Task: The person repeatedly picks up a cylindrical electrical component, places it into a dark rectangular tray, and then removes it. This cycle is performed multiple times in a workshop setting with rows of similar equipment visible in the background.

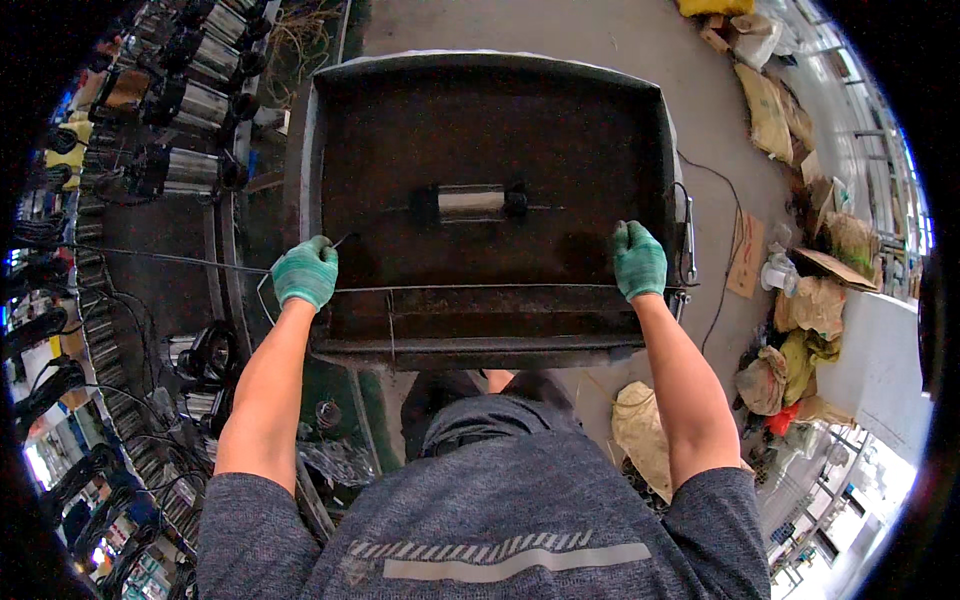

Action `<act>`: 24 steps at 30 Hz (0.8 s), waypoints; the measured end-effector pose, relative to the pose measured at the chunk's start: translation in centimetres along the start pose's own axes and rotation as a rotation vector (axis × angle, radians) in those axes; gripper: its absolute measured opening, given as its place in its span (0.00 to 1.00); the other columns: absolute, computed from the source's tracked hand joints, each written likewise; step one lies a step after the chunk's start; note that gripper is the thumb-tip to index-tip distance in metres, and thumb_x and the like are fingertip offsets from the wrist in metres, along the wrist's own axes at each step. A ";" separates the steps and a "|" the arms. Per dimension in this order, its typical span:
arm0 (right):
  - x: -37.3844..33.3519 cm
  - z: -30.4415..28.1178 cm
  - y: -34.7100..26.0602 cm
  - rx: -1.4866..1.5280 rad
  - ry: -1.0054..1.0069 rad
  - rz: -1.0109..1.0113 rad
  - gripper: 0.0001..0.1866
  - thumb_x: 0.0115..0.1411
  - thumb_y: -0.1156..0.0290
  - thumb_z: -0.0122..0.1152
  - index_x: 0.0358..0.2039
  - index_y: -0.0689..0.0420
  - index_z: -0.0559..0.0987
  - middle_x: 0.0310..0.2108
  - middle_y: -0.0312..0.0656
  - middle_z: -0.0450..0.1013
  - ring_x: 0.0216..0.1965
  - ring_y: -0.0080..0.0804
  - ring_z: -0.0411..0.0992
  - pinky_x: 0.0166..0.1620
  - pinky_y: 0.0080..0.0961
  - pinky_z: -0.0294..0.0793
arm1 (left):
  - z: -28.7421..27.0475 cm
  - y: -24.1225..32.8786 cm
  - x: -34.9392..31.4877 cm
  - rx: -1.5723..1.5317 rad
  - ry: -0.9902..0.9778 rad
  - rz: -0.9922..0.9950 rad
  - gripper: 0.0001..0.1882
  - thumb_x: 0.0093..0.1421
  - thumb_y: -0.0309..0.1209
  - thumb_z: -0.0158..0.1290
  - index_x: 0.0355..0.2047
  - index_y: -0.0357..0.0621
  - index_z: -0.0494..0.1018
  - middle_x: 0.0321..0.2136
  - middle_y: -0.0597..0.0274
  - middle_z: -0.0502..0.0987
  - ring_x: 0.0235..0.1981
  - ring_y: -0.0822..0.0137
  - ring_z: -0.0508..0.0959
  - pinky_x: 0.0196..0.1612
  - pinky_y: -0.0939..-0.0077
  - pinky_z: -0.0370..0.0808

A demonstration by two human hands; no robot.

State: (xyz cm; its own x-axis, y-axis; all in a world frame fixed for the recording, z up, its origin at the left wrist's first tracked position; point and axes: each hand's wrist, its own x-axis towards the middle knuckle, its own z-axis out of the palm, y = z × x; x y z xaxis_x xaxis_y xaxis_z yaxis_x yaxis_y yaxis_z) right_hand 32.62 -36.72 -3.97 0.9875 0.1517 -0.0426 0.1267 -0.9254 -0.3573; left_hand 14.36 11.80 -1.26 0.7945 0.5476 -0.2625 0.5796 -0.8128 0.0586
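Note:
In front of me stands a large dark metal tub [312, 140] with a pale rim. A shiny metal cylinder with black ends [472, 203] lies crosswise in its middle; its exact kind is unclear. My left hand [306, 273], in a green glove, is closed at the tub's left wall. A black cable [190, 260] runs into that fist from the left, and a short dark end shows past the fingers. My right hand [640, 261], gloved alike, is closed near the right wall; what it grips is hidden. Between the hands stretches a thin pale bar [470, 289].
Several metal cylinders with black ends [190, 172] line the left side, among coiled black cables [45, 400]. On the right lie sacks [815, 308], a cardboard piece [746, 255] and a white panel [876, 350]. A thin cable [738, 195] trails over the grey floor [600, 30].

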 end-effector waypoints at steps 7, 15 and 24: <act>-0.1 0.0 0.0 0.015 0.004 0.013 0.19 0.71 0.52 0.51 0.39 0.55 0.79 0.38 0.55 0.78 0.40 0.62 0.76 0.40 0.53 0.75 | 0.1 0.0 -0.1 -0.024 0.004 -0.012 0.15 0.63 0.43 0.53 0.44 0.55 0.83 0.40 0.53 0.84 0.43 0.47 0.83 0.48 0.54 0.78; -0.2 -0.3 -0.3 0.011 0.025 -0.007 0.19 0.71 0.52 0.52 0.38 0.55 0.80 0.36 0.55 0.78 0.39 0.62 0.76 0.40 0.53 0.75 | -0.1 0.1 -0.2 -0.010 0.007 -0.014 0.15 0.64 0.43 0.52 0.45 0.55 0.83 0.41 0.52 0.84 0.43 0.47 0.83 0.49 0.54 0.78; -0.3 0.1 -0.1 0.038 0.073 0.017 0.18 0.71 0.53 0.52 0.38 0.54 0.80 0.36 0.54 0.78 0.39 0.61 0.76 0.40 0.52 0.75 | -0.1 0.3 -0.1 0.013 -0.009 -0.016 0.15 0.63 0.43 0.52 0.45 0.56 0.83 0.41 0.53 0.84 0.44 0.47 0.83 0.48 0.55 0.78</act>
State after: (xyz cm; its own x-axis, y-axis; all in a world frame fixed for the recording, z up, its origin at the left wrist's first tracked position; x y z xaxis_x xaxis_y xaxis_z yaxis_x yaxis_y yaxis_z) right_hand 32.30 -36.64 -4.00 0.9939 0.1089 0.0190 0.1076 -0.9136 -0.3922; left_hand 14.43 11.52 -1.08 0.7833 0.5590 -0.2719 0.5899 -0.8064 0.0418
